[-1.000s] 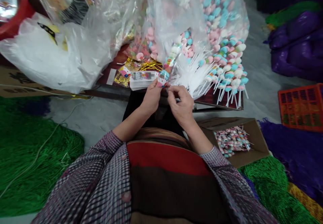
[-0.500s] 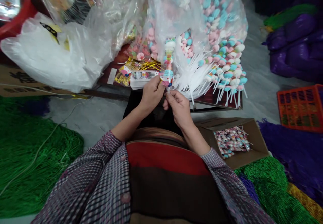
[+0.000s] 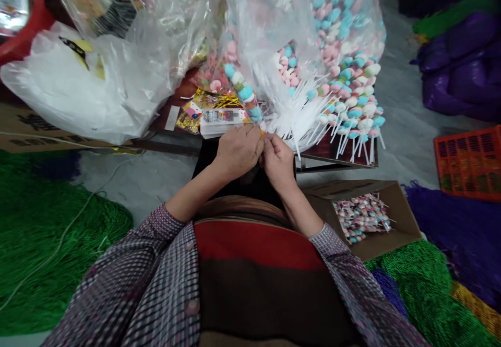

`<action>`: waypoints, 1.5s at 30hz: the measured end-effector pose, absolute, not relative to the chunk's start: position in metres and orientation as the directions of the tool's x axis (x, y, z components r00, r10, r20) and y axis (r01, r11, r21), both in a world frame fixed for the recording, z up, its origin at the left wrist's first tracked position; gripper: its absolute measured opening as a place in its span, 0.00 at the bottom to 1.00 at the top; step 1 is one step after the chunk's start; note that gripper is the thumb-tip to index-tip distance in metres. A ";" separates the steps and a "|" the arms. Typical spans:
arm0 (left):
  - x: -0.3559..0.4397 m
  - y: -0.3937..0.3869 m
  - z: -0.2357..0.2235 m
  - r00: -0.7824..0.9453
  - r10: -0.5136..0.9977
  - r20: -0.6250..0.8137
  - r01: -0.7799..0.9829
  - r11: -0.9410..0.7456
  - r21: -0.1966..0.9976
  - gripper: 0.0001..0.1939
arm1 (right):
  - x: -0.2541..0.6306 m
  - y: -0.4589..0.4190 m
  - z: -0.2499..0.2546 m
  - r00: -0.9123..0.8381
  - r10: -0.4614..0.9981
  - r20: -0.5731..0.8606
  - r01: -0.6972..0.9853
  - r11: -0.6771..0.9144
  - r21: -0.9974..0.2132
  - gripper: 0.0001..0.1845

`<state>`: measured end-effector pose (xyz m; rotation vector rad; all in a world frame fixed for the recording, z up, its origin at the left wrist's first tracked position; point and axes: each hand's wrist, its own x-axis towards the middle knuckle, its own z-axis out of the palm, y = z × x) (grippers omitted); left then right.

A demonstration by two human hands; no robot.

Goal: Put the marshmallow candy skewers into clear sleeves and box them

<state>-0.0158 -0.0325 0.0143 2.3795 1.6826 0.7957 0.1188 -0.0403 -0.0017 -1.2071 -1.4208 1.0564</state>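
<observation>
A wrapped marshmallow stick (image 3: 245, 93), blue, white and orange, leans up and to the left from between my two hands at the table's front edge. My left hand (image 3: 240, 150) is closed on the lower end of its wrapper. Pressed against it, my right hand (image 3: 277, 160) pinches at the same lower end; the stick itself is hidden by the fingers. Just beyond my left hand lies a stack of printed wrappers (image 3: 219, 122), with gold twist ties (image 3: 223, 99) behind it. Unwrapped marshmallow sticks (image 3: 358, 96) are piled to the right, beside a bundle of white sticks (image 3: 299, 115).
Large clear bags of marshmallows (image 3: 332, 18) and a white plastic bag (image 3: 117, 86) cover the table's back and left. A cardboard box (image 3: 403, 214) with wrapped candy sticks stands low at my right. An orange crate (image 3: 467, 162) and green netting (image 3: 58, 242) are on the floor.
The marshmallow stick has tipped from upright to leaning left. My left hand has rolled over its lower end, and my right hand has closed in against it.
</observation>
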 end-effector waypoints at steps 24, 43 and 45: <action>-0.020 -0.015 0.007 0.179 0.917 0.357 0.643 -0.384 0.663 0.22 | 0.126 -0.043 0.009 -0.095 0.993 -0.072 -0.151 -0.086 -0.985 0.24; -0.001 -0.013 0.041 0.242 0.960 -0.141 -0.324 0.217 0.921 0.19 | 0.120 -0.050 0.003 -0.246 0.965 -0.086 -0.216 -0.141 -0.966 0.23; 0.002 -0.016 0.042 0.229 0.961 -0.154 -0.341 0.227 0.912 0.16 | 0.118 -0.050 0.003 -0.218 0.971 -0.102 -0.216 -0.150 -0.965 0.24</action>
